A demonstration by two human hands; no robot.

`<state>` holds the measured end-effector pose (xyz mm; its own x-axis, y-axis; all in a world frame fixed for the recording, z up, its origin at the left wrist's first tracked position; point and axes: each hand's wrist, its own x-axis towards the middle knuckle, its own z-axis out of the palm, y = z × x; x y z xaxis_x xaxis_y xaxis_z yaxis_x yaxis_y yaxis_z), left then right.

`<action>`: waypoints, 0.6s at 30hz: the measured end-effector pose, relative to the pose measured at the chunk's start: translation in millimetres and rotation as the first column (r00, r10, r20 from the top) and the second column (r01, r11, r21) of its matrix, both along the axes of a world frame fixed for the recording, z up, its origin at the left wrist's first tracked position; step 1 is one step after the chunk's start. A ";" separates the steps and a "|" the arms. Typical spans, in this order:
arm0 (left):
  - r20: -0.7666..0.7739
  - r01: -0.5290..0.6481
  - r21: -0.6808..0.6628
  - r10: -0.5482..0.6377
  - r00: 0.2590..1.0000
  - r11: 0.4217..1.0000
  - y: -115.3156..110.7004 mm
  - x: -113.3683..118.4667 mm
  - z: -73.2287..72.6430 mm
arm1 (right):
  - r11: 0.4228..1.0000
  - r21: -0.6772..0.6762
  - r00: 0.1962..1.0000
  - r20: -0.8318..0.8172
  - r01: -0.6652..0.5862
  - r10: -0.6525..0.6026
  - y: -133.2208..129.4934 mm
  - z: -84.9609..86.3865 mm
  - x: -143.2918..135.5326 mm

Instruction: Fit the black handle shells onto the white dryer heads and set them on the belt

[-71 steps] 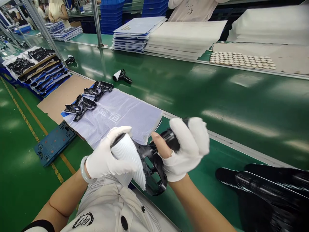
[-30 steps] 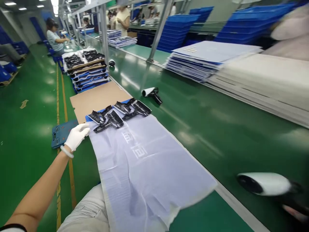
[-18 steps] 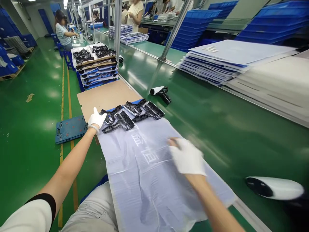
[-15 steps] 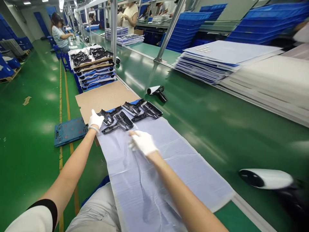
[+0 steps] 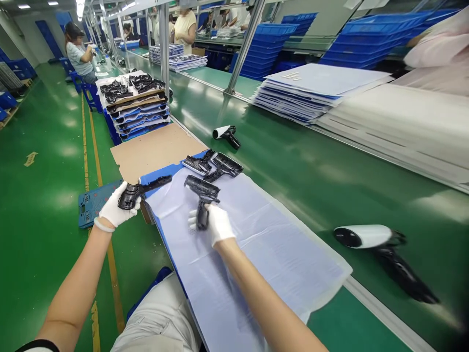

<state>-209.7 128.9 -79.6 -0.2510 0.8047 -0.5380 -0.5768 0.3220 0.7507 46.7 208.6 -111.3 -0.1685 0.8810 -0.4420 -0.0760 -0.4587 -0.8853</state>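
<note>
My white-gloved left hand (image 5: 119,205) grips a black hair dryer shell half (image 5: 141,191) by its wide end, off the left edge of the work surface. In my gloved right hand (image 5: 217,222) is another shell half (image 5: 202,188), held by the handle above a white liner sheet (image 5: 249,244). Two more black shell halves lie at the far end of the sheet, one pale-edged (image 5: 198,165) and one larger (image 5: 229,165). Under the sheet, a blue board (image 5: 156,177) shows along the far and left edges.
Assembled white-and-black hair dryers lie on the green belt, one near (image 5: 370,237) and one farther off (image 5: 226,133). Beyond the brown board (image 5: 157,149) stands a stack of layered shell parts (image 5: 137,105). Liner sheets (image 5: 293,93) are piled across the belt. Co-workers sit and stand farther back.
Both hands have taken hold of shell halves and lifted them from the sheet. The left hand moved left and down with its piece. Part of the blue board is uncovered.
</note>
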 end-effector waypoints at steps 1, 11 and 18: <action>0.033 0.002 0.009 -0.002 0.999 1.000 -5.2 4.3 0.9 | 0.999 0.004 0.999 -0.036 0.033 -0.032 -9.7 7.2 9.9; 0.031 0.258 0.128 -0.264 0.964 0.957 -25.2 113.5 5.9 | 0.583 0.805 0.887 0.344 -0.111 -0.307 -109.2 32.4 103.0; -0.222 0.604 0.343 -0.562 0.797 0.720 -46.0 177.7 16.1 | 0.220 0.808 0.725 0.588 -0.546 -0.358 -139.6 17.7 128.8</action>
<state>-32.0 82.9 -63.5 0.3036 0.9394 -0.1589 -0.2898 0.2499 0.9239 175.5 69.1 -93.6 -0.4186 0.6557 0.6284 0.5662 0.7294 -0.3838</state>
